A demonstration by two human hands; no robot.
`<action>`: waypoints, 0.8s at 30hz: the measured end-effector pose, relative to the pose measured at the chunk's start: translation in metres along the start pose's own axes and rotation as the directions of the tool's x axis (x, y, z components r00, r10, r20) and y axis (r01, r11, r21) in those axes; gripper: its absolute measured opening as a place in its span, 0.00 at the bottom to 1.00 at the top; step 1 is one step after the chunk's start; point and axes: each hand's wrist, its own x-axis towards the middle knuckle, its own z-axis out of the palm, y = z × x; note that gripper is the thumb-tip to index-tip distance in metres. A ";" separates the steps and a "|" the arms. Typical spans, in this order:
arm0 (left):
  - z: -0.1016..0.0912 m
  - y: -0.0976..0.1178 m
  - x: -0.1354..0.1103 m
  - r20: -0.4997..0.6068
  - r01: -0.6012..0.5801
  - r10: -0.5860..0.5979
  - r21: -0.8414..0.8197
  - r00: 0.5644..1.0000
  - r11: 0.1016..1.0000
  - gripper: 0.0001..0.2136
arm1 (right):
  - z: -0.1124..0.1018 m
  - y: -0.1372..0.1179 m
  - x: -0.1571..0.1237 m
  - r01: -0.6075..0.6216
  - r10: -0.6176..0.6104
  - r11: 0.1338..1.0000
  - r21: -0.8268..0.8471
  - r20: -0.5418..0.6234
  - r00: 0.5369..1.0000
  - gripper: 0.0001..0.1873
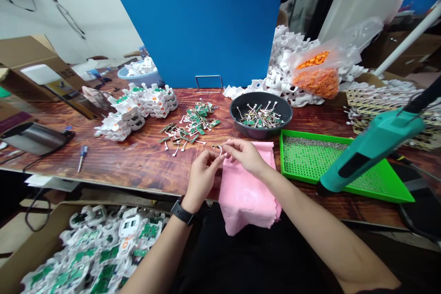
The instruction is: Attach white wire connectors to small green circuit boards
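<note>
Above the edge of a pink cloth, my two hands meet with their fingertips pinched together. A short, curved white cable shows between them; whatever is on its ends is hidden by fingers. My left hand wears a black watch at the wrist and grips one side. From the other side, my right hand pinches the same cable. Just beyond lies a loose pile of small green circuit boards with white leads. A dark bowl behind my right hand holds more of these boards.
A green tray of small metal parts lies right, with a teal electric screwdriver hanging over it. White plastic housings are stacked left; more fill a box below the table. A small screwdriver lies left. A blue panel stands behind.
</note>
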 end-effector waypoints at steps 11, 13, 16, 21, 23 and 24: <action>-0.015 0.006 0.003 -0.007 0.067 -0.067 -0.048 0.998 0.997 0.13 | -0.001 0.004 -0.002 0.113 -0.104 0.976 -0.187 0.056 0.993 0.12; -0.016 0.008 0.003 -0.010 0.078 -0.078 -0.031 0.997 0.996 0.11 | -0.002 0.008 -0.002 0.135 -0.125 0.965 -0.226 0.058 0.990 0.12; -0.016 0.009 0.001 -0.027 0.091 -0.093 -0.056 0.995 0.994 0.11 | -0.002 0.011 -0.001 0.145 -0.134 0.957 -0.253 0.062 0.989 0.12; -0.015 0.006 0.000 -0.027 0.084 -0.086 -0.066 0.996 0.994 0.11 | -0.001 0.010 -0.003 0.141 -0.131 0.954 -0.265 0.053 0.990 0.12; -0.015 0.005 0.000 -0.027 0.068 -0.069 -0.053 0.997 0.996 0.11 | 0.001 0.009 -0.004 0.140 -0.132 0.955 -0.260 0.048 0.990 0.11; -0.015 0.005 0.000 -0.030 0.059 -0.061 -0.046 0.998 0.997 0.11 | 0.002 0.007 -0.004 0.135 -0.127 0.959 -0.249 0.045 0.991 0.11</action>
